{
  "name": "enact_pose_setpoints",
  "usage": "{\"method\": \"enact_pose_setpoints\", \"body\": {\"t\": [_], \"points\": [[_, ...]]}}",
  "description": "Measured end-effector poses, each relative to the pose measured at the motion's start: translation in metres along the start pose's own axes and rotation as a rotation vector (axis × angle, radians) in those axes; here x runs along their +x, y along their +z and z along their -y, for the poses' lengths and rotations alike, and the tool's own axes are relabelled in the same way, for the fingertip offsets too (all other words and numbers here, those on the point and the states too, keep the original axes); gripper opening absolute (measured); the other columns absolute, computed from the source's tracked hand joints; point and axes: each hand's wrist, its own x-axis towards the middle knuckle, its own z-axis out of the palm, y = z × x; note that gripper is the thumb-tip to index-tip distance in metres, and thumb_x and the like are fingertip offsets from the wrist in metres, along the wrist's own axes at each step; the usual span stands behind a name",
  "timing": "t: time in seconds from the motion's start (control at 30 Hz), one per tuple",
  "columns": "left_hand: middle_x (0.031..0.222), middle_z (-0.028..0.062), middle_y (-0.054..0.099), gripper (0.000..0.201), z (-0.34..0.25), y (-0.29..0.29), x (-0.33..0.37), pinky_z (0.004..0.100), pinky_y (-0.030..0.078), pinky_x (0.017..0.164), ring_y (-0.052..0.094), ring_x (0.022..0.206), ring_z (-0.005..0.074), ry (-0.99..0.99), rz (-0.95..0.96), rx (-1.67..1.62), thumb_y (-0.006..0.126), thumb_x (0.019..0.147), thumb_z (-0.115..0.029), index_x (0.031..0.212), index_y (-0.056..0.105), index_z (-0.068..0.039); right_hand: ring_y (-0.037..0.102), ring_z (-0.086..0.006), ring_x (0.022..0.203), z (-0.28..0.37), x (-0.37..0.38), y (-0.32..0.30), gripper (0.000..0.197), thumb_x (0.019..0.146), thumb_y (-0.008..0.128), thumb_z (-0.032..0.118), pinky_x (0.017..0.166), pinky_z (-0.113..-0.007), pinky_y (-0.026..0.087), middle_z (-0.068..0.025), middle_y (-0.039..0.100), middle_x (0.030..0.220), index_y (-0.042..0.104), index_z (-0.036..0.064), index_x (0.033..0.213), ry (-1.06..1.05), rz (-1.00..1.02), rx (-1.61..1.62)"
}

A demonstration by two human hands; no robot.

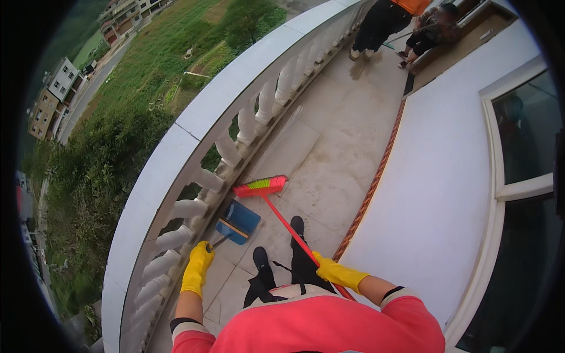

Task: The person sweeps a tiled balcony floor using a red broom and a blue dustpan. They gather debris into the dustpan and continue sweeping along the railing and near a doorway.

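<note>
My left hand (pixel 199 267), in a yellow rubber glove, is closed round the handle of a blue dustpan (pixel 241 219). The pan lies on the floor tiles near the foot of the balustrade. In a matching glove, my right hand (pixel 338 272) grips the red stick of a broom (pixel 260 186). That stick slants down past my right foot. The broom's head, red with yellow-green bristles in the middle, rests on the floor just beyond the dustpan, close to the balustrade. I cannot make out any dirt in the pan.
A white balustrade (pixel 247 126) with a broad top rail curves along my left. To my right stands a white wall (pixel 429 176) with a framed window (pixel 524 176). Farther along the tiled floor (pixel 347 135), two people (pixel 385 26) are near a doorway, one with a long-handled tool.
</note>
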Motion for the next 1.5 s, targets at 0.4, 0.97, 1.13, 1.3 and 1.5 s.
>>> {"method": "enact_pose_setpoints", "body": {"t": [0.4, 0.97, 1.13, 1.3, 1.5], "points": [[0.103, 0.0163, 0.070, 0.027, 0.009, 0.023, -0.029, 0.0379, 0.051, 0.088, 0.066, 0.099, 0.0344, 0.161, 0.017, 0.247, 0.072, 0.082, -0.020, 0.106, 0.067, -0.009, 0.052, -0.0173, 0.053, 0.004, -0.120, 0.013, 0.067, 0.093, 0.053, 0.015, 0.050, -0.031, 0.043, -0.0060, 0.054, 0.067, 0.028, 0.0262, 0.154, -0.033, 0.071, 0.072], [0.107, 0.0165, 0.069, 0.025, -0.029, 0.022, -0.046, 0.0339, 0.050, 0.091, 0.065, 0.103, 0.0321, 0.046, -0.032, 0.262, 0.069, 0.085, -0.011, 0.109, 0.065, -0.007, 0.055, -0.0204, 0.052, -0.046, 0.125, -0.270, 0.040, 0.090, 0.060, 0.014, 0.048, -0.038, 0.046, -0.0094, 0.059, 0.073, 0.051, 0.0059, 0.128, -0.141, -0.607, 0.635], [0.105, 0.0138, 0.070, 0.027, -0.025, 0.029, -0.036, 0.0332, 0.051, 0.090, 0.066, 0.102, 0.0294, 0.017, -0.019, 0.255, 0.071, 0.083, -0.008, 0.109, 0.065, -0.007, 0.058, -0.0285, 0.059, -0.061, 0.186, -0.211, 0.035, 0.098, 0.049, 0.026, 0.055, -0.042, 0.047, -0.0137, 0.063, 0.082, 0.051, 0.0058, 0.126, 0.092, -0.596, 0.554], [0.104, 0.0145, 0.070, 0.023, 0.033, 0.043, -0.006, 0.0345, 0.051, 0.088, 0.066, 0.100, 0.0319, 0.076, -0.045, 0.270, 0.071, 0.083, -0.010, 0.106, 0.066, -0.007, 0.061, -0.0310, 0.061, -0.114, 0.124, -0.047, 0.049, 0.103, 0.042, 0.041, 0.055, -0.046, 0.046, -0.0168, 0.065, 0.082, 0.041, 0.0110, 0.141, 0.221, -0.373, 0.232], [0.103, 0.0176, 0.069, 0.018, 0.004, 0.038, -0.014, 0.0376, 0.051, 0.084, 0.065, 0.098, 0.0353, 0.187, -0.059, 0.271, 0.069, 0.084, -0.013, 0.101, 0.067, -0.007, 0.060, -0.0257, 0.056, -0.097, -0.030, 0.102, 0.085, 0.085, 0.060, 0.010, 0.051, -0.037, 0.048, -0.0145, 0.061, 0.077, 0.015, 0.0211, 0.157, 0.133, -0.087, 0.276]]}}
